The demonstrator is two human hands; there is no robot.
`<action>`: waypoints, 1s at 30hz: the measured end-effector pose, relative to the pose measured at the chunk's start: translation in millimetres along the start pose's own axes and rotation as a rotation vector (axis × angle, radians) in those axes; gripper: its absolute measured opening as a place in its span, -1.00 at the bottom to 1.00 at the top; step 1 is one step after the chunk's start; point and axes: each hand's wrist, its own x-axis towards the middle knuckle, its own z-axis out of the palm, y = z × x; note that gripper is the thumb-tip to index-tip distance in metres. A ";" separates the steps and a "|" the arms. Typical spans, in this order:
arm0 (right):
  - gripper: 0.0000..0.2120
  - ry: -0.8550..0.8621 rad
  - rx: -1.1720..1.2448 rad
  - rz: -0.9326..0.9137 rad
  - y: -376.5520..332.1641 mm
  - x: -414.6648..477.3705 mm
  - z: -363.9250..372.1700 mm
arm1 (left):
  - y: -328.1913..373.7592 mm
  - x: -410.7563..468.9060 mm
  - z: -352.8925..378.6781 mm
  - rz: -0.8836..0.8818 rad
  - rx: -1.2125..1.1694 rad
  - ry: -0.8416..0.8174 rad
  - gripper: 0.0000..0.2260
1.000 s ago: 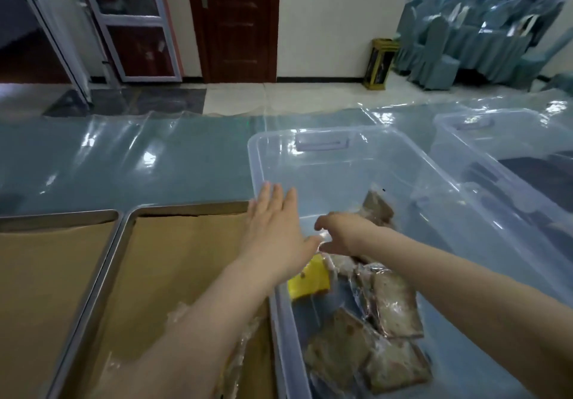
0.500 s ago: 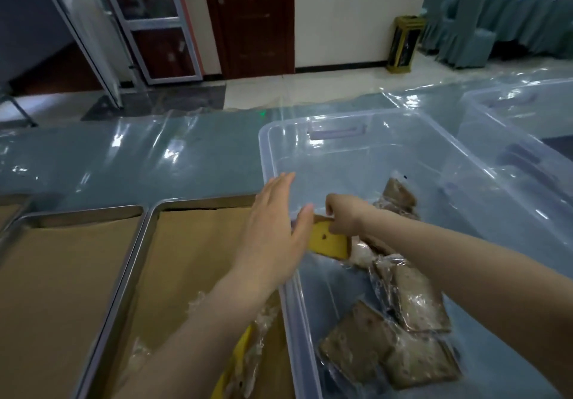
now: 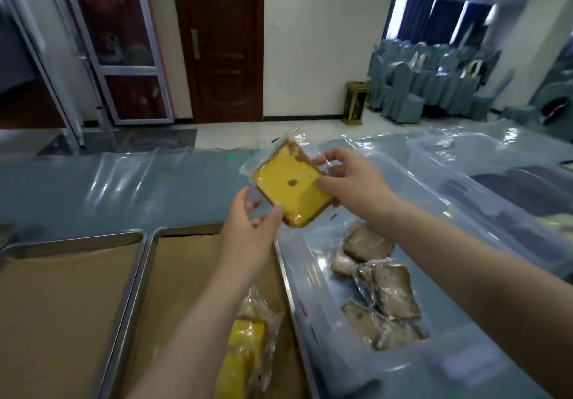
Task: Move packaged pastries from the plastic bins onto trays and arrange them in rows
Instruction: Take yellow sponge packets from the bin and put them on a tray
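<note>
Covering the long desk (image 3: 124, 187) is a blue-grey cloth under a sheet of clear shiny plastic, which wrinkles and reflects the light. Behind the desk there is a pale tiled floor (image 3: 254, 133), a white wall, a dark brown wooden door (image 3: 223, 41) and a glass door with metal frame (image 3: 124, 57) at the left. At the far right stand many chairs with blue-grey covers (image 3: 428, 88), and a small gold and black bin (image 3: 356, 102) is near the wall.

On the desk, at the right, lies a large clear plastic bin (image 3: 313, 321); inside it are several packaged pastries of brown colour (image 3: 387, 293), lying close together and partly one on another. A second clear bin (image 3: 496, 181) is just beside it on the right, with something dark inside that I cannot identify. At the left are two metal trays lined with brown paper: the near tray (image 3: 186, 274) touches the first bin and holds two wrapped pastries (image 3: 248, 346) at its near right corner, at least one of them yellow; most of its paper is free. The other tray (image 3: 62, 290), further left, shows only bare paper.

Above the far edge of the first bin, in the air, is a yellow pastry in clear wrapper (image 3: 288, 186), tilted. The right hand (image 3: 350, 184) has its fingers closed on the right side of it. The left hand (image 3: 248, 228) is half open under its lower left corner, the thumb touching the wrapper.
</note>
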 end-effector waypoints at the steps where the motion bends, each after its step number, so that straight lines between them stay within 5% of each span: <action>1: -0.76 -0.042 0.036 -0.005 -6.7 -9.6 8.5 | 2.8 -1.3 -5.9 -0.029 -0.092 0.001 -0.61; 4: -0.78 -0.106 0.088 0.010 -16.7 -34.4 33.1 | 1.4 -8.1 -29.3 -0.118 -0.255 0.040 -0.85; 7: -0.77 -0.094 -0.013 0.041 -10.2 -53.3 45.9 | -19.6 -16.7 -57.2 -0.176 -0.217 0.073 -0.87; 12: -0.61 -0.084 -0.410 0.023 22.2 -82.8 49.2 | -85.5 -28.1 -81.0 -0.319 0.111 0.012 -0.80; 16: -0.56 0.004 -0.503 0.021 33.2 -90.7 41.7 | -120.3 -31.1 -81.9 -0.415 0.217 -0.037 -0.60; 23: -0.54 0.039 -0.603 0.107 53.9 -91.4 20.1 | -85.8 -28.1 -62.0 -0.003 0.484 -0.005 -0.61; 30: -0.54 -0.004 -0.659 0.194 90.0 -78.1 -29.3 | -39.2 -28.3 -15.7 0.188 0.467 -0.099 -0.60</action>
